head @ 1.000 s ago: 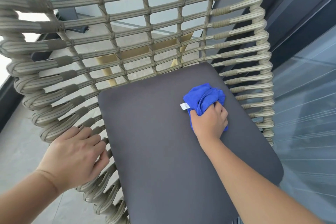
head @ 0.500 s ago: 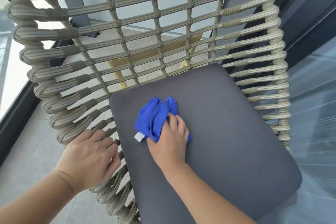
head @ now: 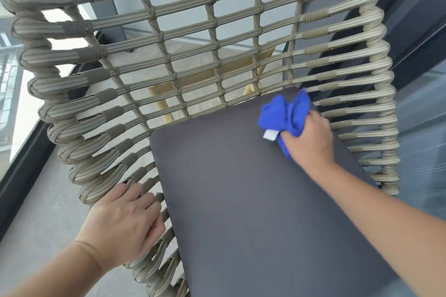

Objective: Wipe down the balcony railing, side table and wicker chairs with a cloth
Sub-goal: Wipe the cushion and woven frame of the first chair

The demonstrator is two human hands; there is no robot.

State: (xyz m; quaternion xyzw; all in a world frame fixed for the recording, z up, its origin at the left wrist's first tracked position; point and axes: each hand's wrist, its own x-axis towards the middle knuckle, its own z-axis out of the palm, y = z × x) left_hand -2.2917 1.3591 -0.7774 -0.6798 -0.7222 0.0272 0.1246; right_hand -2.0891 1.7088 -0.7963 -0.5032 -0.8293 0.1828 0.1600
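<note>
The right hand (head: 311, 137) grips the bunched blue microfibre cloth (head: 284, 114) on the far right corner of the dark grey seat cushion (head: 253, 200); half a second ago it was mid-cushion. The left hand (head: 123, 224), fingers curled, holds the beige woven wicker chair (head: 96, 113) at its side, unchanged.

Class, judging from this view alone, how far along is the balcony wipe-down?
Done: nothing can be confirmed; no surface shows wipe marks. In hand: the right hand presses a blue cloth on the far right corner of the grey seat cushion, while the left hand grips the wicker chair side. Left: the railing and side table aren't clearly visible.
</note>
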